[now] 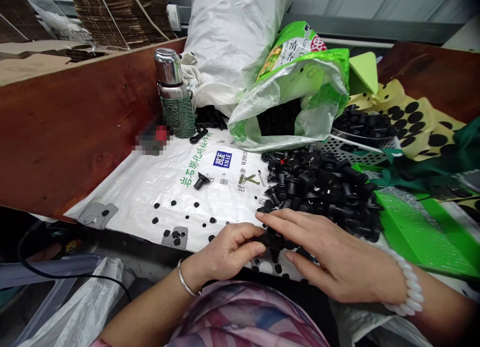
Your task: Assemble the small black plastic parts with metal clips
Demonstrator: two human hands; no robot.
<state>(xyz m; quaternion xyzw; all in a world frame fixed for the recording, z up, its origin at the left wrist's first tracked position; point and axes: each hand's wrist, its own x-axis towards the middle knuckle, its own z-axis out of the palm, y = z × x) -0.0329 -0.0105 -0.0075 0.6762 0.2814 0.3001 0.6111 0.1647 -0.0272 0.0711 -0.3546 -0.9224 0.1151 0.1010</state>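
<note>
A small black plastic part (276, 241) is pinched between the thumb and curled fingers of my left hand (234, 249), close to the front edge of the table. Just to its right, my right hand (332, 249) reaches over the same part with fingers stretched and thumb apart. Whether the right fingertips press on the part cannot be made out. Behind my right hand lies a heap of similar black parts (318, 187), some with bits of metal. One loose black part (201, 181) lies alone to the left, and small metal pieces (249, 179) lie left of the heap.
A white printed sheet (150, 177) covers the table. At the back stand a steel flask (173, 94), a white sack (232, 37) and a green-and-white bag (292, 102) with dark contents. Rightward are a perforated basket (348, 149) of black parts and a green tray (423, 232) of small metal pieces.
</note>
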